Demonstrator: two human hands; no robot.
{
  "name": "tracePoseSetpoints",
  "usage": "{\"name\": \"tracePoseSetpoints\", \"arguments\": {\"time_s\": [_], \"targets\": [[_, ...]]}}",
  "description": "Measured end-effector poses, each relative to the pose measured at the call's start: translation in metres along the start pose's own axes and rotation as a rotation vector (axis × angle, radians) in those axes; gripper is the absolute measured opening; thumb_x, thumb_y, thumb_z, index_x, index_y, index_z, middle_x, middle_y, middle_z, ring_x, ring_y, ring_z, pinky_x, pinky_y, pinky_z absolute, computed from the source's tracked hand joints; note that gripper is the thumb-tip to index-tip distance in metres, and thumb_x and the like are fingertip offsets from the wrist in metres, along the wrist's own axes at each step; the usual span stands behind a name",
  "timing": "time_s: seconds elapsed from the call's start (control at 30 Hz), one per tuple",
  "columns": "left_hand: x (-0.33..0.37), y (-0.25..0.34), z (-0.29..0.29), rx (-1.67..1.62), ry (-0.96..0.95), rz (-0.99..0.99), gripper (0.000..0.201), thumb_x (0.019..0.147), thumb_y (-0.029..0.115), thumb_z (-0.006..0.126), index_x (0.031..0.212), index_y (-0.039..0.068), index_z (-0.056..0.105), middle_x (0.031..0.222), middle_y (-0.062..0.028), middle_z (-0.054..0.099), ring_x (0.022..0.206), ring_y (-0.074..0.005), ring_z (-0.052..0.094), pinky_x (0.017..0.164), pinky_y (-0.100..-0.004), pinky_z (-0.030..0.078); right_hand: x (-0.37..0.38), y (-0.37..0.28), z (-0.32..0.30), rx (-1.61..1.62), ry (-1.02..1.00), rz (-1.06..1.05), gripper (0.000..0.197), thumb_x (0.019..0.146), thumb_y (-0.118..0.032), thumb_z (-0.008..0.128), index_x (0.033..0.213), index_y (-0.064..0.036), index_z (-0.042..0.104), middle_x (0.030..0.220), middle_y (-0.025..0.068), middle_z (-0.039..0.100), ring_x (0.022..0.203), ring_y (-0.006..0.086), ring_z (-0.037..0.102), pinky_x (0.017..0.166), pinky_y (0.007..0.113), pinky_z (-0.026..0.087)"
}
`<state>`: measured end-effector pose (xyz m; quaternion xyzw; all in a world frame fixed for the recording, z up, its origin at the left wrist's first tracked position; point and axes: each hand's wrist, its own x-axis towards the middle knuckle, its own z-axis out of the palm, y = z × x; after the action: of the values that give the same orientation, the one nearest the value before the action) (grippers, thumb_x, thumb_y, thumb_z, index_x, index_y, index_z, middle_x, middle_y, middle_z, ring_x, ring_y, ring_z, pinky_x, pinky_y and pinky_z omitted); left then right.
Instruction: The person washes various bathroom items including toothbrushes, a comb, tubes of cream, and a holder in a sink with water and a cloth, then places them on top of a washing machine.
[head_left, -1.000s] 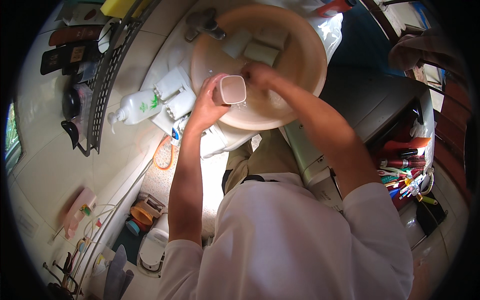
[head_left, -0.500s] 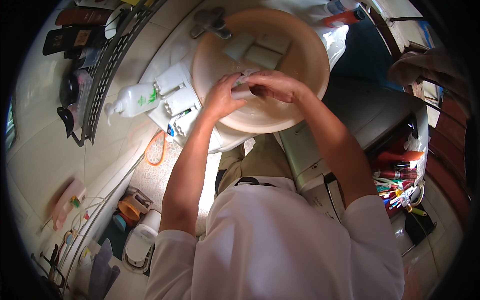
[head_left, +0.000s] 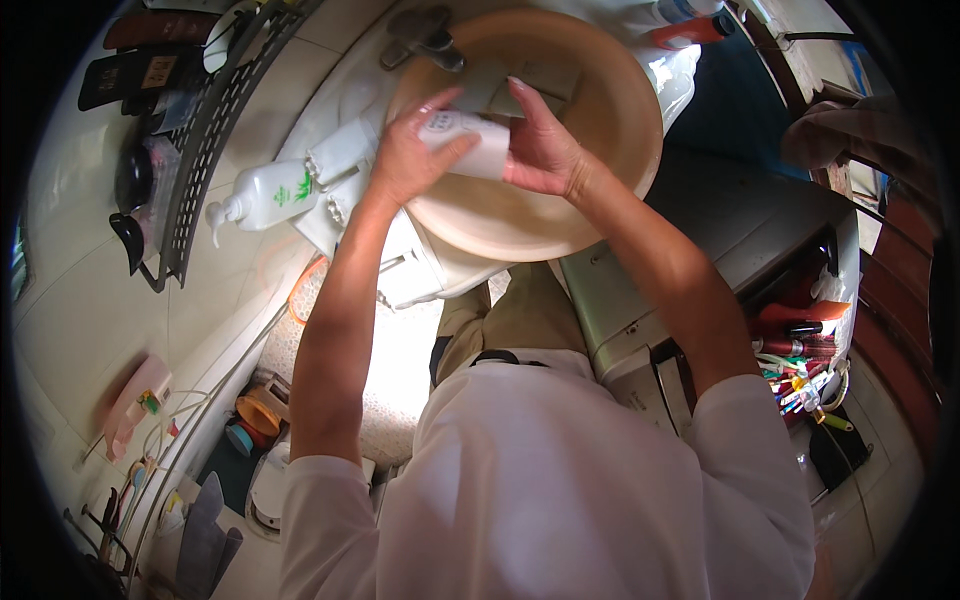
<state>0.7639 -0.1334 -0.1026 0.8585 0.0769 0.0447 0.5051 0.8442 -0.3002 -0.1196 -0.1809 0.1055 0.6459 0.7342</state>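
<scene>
My left hand is closed around a pale, smooth, cup-like piece with a small dark print on its side. The piece lies sideways above the near part of a large peach-coloured basin. At its right end is my right hand, with fingers stretched and the palm turned toward it. Whether any fingers reach inside the piece is hidden. Pale rectangular pieces lie in the water at the far side of the basin, partly behind my right hand.
Left of the basin are a white holder rack and a white pump bottle. A metal tap overhangs the far left rim. A black perforated shelf hangs on the left wall. To the right stands a grey appliance.
My hands have moved apart, the left one shifting left. The cup-like piece now shows its long side, and my right hand has opened out at its end.
</scene>
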Motion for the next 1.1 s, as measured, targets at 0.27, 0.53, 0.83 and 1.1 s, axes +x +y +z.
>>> {"name": "tracePoseSetpoints", "arguments": {"time_s": [0.27, 0.53, 0.83, 1.1], "targets": [[0.001, -0.008, 0.009, -0.72, 0.026, -0.951, 0.031, 0.087, 0.037, 0.059, 0.091, 0.008, 0.066, 0.083, -0.0083, 0.064, 0.071, -0.019, 0.06, 0.055, -0.0336, 0.047, -0.013, -0.007, 0.061, -1.836, 0.033, 0.271, 0.057, 0.076, -0.044, 0.067, 0.119, -0.0094, 0.054, 0.103, 0.0125, 0.062, 0.092, 0.027, 0.06, 0.08, 0.039, 0.048], [-0.025, -0.018, 0.033, -0.998, -0.097, -1.116, 0.041, 0.088, 0.045, 0.056, 0.107, 0.009, 0.058, 0.09, -0.0075, 0.061, 0.078, -0.0253, 0.06, 0.055, -0.0402, 0.048, 0.01, 0.0, 0.009, -1.989, -0.015, 0.156, 0.041, 0.079, -0.035, 0.058, 0.109, -0.0075, 0.06, 0.101, 0.0156, 0.063, 0.093, 0.0284, 0.061, 0.082, 0.039, 0.048], [-0.027, -0.014, 0.038, -0.887, 0.203, -0.849, 0.041, 0.091, 0.036, 0.052, 0.112, 0.002, 0.053, 0.1, -0.0115, 0.06, 0.085, -0.0193, 0.061, 0.059, -0.0303, 0.051, -0.001, 0.008, 0.001, -0.561, 0.117, 0.048, 0.034, 0.085, -0.038, 0.051, 0.098, -0.0081, 0.06, 0.095, 0.0046, 0.062, 0.087, 0.0162, 0.058, 0.073, 0.028, 0.045], [-0.011, -0.033, 0.028, -0.855, -0.161, -1.209, 0.044, 0.089, 0.045, 0.05, 0.11, 0.006, 0.053, 0.09, -0.0107, 0.061, 0.066, -0.023, 0.06, 0.037, -0.0313, 0.04, -0.009, -0.006, 0.003, -1.999, -0.139, -0.068, 0.046, 0.081, -0.038, 0.057, 0.101, 0.0034, 0.06, 0.084, 0.0246, 0.063, 0.08, 0.0334, 0.062, 0.074, 0.041, 0.049]]}}
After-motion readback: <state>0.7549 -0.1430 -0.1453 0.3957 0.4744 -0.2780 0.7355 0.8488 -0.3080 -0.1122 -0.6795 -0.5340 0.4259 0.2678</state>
